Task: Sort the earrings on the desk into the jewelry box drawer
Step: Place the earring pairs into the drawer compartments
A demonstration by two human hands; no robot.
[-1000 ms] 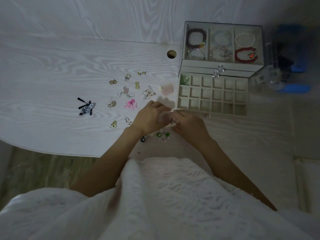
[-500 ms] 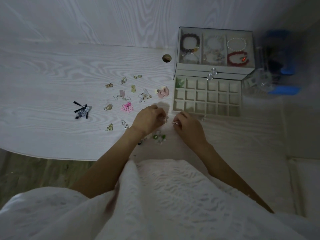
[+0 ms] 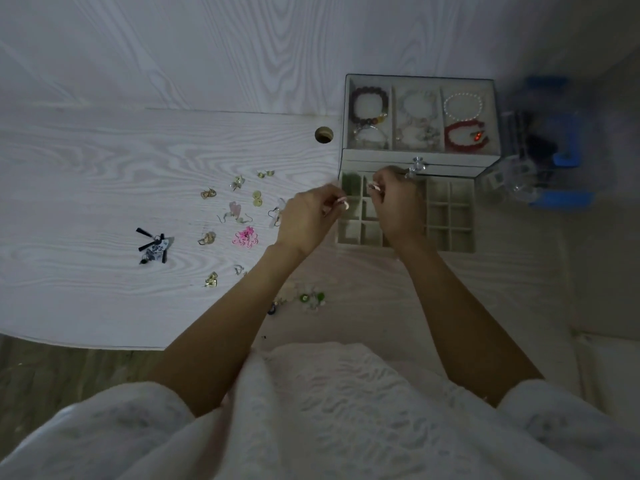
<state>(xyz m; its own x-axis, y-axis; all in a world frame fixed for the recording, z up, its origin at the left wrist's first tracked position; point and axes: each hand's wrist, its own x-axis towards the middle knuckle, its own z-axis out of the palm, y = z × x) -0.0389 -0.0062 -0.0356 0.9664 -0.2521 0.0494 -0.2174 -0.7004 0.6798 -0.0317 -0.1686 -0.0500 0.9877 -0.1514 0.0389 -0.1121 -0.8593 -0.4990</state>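
From the head camera, we see both hands raised over the left part of the open drawer (image 3: 450, 216) of the jewelry box (image 3: 419, 116), which stands at the right end of the table (image 3: 104, 168). The left hand (image 3: 308, 220) has its fingers (image 3: 341, 201) pressed together on a small pale pink piece, which we take for an earring; it hangs just beside the drawer's left edge. The right hand (image 3: 398, 206) likewise pinches a small pinkish piece over the upper left compartments, though both pieces are too small and dim to name surely. One compartment in the top left corner already holds something green (image 3: 350, 183).

The rest of the earrings lie loose on the table left of the hands: a pink flower-shaped one (image 3: 245, 237), a black tasselled one (image 3: 154, 249) well apart to the left, several small gold ones (image 3: 207, 194), and a green beaded cluster (image 3: 311, 298) near the table's front edge.

We judge the step in hand to be the dropping of a matched pair into the drawer, with most of the sorting still ahead. The next move calls for lowering each piece squarely over one empty compartment and letting go cleanly, so that nothing catches on a divider or falls into the wrong cell
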